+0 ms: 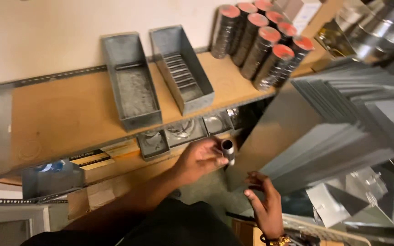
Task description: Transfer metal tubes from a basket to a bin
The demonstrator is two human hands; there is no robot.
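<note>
My left hand [200, 159] is shut on a small shiny metal tube [227, 150], held out in front of the lower shelf, close to the edge of a stack of flat galvanised sheets [343, 123]. My right hand [264, 202] hovers lower down with fingers spread and nothing in it, a beaded bracelet at its wrist. Just above my left hand, small metal boxes [181, 133] sit on the lower shelf.
A wooden shelf [69, 114] carries two long open metal trays [133, 82] [182, 68] and rolls of dark discs with red ends [263, 38]. Shiny ducting [379, 27] is at the top right. Folded sheet-metal pieces [356, 196] lie at the lower right.
</note>
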